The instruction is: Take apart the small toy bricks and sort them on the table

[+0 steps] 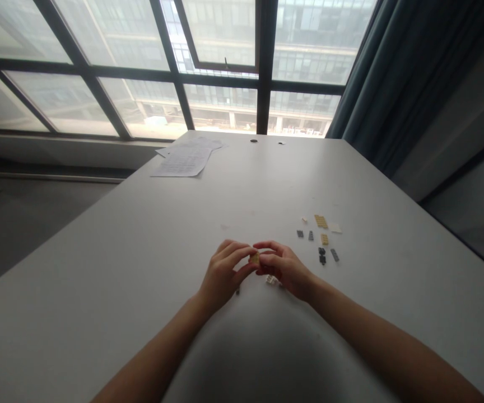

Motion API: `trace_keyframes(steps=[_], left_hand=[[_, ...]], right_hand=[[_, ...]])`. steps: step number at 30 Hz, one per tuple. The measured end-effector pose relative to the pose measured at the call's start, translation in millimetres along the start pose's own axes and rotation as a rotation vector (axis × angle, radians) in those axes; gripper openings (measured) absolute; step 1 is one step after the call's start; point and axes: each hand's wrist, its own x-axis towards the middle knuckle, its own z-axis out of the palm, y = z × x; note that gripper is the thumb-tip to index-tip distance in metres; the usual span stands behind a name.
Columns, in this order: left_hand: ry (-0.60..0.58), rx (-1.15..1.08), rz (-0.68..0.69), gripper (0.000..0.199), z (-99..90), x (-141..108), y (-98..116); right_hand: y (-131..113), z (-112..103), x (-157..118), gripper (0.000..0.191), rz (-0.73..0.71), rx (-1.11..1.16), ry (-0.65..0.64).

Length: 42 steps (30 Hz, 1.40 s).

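From my end, I have the tan piece (254, 258) between the two hands, over the near part of the surface (141, 268); how high it sits I can't judge. The left hand (227, 267) pinches it between thumb and fingertips. The right hand (283, 267) curls in at its right side, fingers bent, but I can't tell whether it truly grips or only touches.

To do this well, I'd let the left hand be the steady clamp and give the right the fine work: small turns, light pressure, pushing straight rather than at a slant. The piece looks small enough to slip or flip, so I'd grip its edges and leave its face uncovered for me to check; right now fingers hide much of it.

I'd also mind the white piece (271, 280) just beneath the right hand and the dark bit (237, 291) beside the left wrist, since a dropped palm could sweep either aside. The black piece (322, 256) and tan block (321, 221) lie safely apart to the right.
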Motion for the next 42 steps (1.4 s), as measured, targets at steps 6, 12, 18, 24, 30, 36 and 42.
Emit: trace_keyframes(steps=[6, 12, 18, 24, 30, 36, 42], left_hand=[[0.016, -0.028, 0.004, 0.014, 1.5, -1, 5], [0.034, -0.020, 0.012, 0.014, 1.7, -1, 6], [0.032, -0.014, 0.032, 0.018, 3.0, -3, 4], [0.035, 0.021, 0.055, 0.024, 4.8, -5, 2], [0.013, 0.061, 0.040, 0.022, 6.3, -7, 0], [-0.007, 0.102, 0.010, 0.019, 6.7, -9, -2], [-0.013, 0.150, 0.026, 0.021, 8.1, -10, -3]], right_hand=[[0, 2, -2, 0.037, 0.042, 0.185, -0.153], [0, 2, -3, 0.039, 0.078, 0.191, -0.145], [3, -1, -2, 0.040, 0.040, 0.129, -0.128], [2, 1, -4, 0.042, -0.009, 0.014, -0.056], [4, 4, -6, 0.036, -0.101, -0.166, 0.092], [6, 10, -8, 0.032, -0.220, -0.408, 0.213], [4, 15, -11, 0.030, -0.278, -0.536, 0.272]])
